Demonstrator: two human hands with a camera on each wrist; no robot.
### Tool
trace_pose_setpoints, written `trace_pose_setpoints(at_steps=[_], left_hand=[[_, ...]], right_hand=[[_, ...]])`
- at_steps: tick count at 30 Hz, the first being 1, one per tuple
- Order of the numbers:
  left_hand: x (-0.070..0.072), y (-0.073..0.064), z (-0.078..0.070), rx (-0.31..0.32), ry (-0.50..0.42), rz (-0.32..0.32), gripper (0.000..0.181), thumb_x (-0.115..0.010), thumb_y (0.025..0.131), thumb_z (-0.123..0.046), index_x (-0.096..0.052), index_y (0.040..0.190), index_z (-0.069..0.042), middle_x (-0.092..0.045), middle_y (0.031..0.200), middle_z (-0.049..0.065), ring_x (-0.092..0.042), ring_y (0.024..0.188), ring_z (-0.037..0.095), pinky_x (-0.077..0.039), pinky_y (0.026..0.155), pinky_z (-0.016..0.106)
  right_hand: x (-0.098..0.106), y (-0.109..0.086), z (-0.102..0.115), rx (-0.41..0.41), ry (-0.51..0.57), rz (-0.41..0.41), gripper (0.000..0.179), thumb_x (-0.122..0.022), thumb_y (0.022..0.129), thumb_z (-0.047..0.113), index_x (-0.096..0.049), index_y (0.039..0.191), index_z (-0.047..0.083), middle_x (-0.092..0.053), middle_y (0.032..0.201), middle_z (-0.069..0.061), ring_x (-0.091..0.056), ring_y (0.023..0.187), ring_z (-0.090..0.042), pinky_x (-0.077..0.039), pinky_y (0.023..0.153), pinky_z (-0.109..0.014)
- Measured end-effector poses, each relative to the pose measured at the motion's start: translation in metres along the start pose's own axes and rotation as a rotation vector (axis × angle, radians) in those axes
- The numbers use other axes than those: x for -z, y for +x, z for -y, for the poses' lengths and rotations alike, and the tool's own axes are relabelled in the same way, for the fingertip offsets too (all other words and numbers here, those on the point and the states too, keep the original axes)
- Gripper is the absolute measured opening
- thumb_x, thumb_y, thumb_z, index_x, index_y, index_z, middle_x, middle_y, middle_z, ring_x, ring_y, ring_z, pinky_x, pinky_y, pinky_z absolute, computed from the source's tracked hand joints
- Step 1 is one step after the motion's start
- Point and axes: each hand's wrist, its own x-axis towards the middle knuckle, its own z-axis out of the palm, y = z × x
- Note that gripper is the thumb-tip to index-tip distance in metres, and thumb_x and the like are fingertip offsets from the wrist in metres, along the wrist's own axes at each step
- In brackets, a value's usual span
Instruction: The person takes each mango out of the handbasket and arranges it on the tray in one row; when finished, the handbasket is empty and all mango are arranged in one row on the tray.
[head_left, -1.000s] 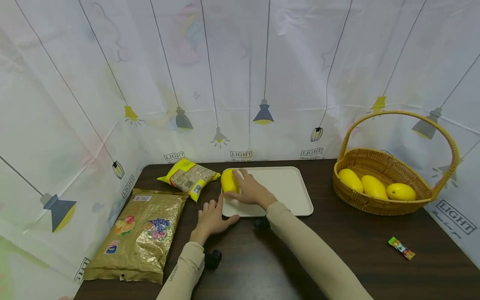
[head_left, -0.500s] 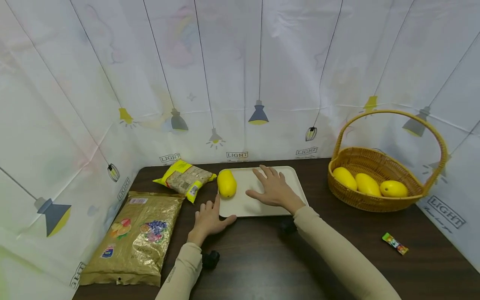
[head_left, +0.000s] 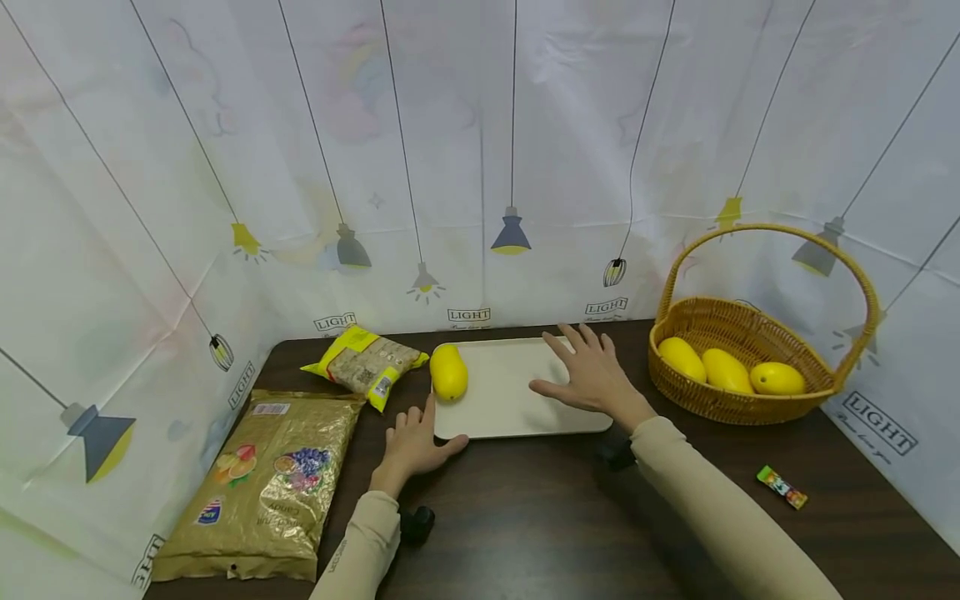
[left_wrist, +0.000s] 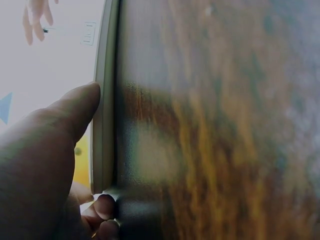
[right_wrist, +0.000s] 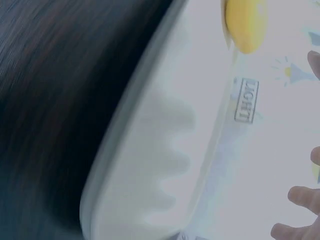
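One yellow mango [head_left: 448, 372] lies on the left end of the white rectangular tray [head_left: 495, 404]; it also shows at the top of the right wrist view. My left hand [head_left: 411, 442] is at the tray's near left corner, thumb along the front edge and index finger along the left side. In the left wrist view its thumb [left_wrist: 75, 107] touches the tray rim [left_wrist: 104, 125]. My right hand [head_left: 588, 375] hovers over the tray's right part, fingers spread and holding nothing. The right wrist view shows those fingertips [right_wrist: 302, 197] apart from the tray [right_wrist: 160, 112].
A wicker basket [head_left: 697, 400] with a tall handle holds several mangoes [head_left: 723, 371] at the right. Nearer lies a small candy packet [head_left: 782, 487]. A gold candy bag [head_left: 262, 492] and a yellow snack bag [head_left: 367, 362] lie left of the tray. A printed curtain hangs behind.
My right hand has let go of the mango at the tray's left end and moved right, fingers spread. My left hand stays at the tray corner. The head view has shifted slightly.
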Motion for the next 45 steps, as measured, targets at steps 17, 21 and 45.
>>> trace_pose_setpoints(at_steps=[17, 21, 45], left_hand=[[-0.001, -0.001, 0.002, -0.001, 0.002, -0.008, 0.107, -0.058, 0.086, -0.073, -0.016, 0.163, -0.011, -0.048, 0.127, 0.017, -0.04, 0.108, 0.032, -0.029, 0.079, 0.042], [0.0, -0.001, 0.002, 0.002, 0.001, -0.006, 0.108, -0.057, 0.086, -0.074, -0.015, 0.163, -0.012, -0.047, 0.129, 0.018, -0.04, 0.11, 0.032, -0.03, 0.08, 0.043], [-0.007, 0.004, 0.003, 0.009, -0.003, -0.029, 0.108, -0.061, 0.085, -0.073, -0.013, 0.163, -0.016, -0.046, 0.114, 0.014, -0.037, 0.099, 0.03, -0.024, 0.074, 0.039]], right_hand=[[0.044, -0.053, -0.09, -0.134, -0.063, -0.094, 0.092, -0.056, 0.086, 0.075, -0.04, 0.155, 0.016, -0.033, 0.158, -0.024, -0.027, 0.143, -0.052, -0.017, 0.109, -0.074], [0.054, -0.065, -0.111, -0.185, -0.07, -0.08, 0.094, -0.054, 0.086, 0.076, -0.039, 0.155, 0.014, -0.029, 0.159, -0.026, -0.026, 0.141, -0.055, -0.018, 0.106, -0.075], [0.064, -0.13, -0.206, -0.402, -0.067, -0.012, 0.1, -0.047, 0.09, 0.077, -0.02, 0.162, 0.013, -0.026, 0.154, -0.037, -0.024, 0.131, -0.067, -0.018, 0.097, -0.083]])
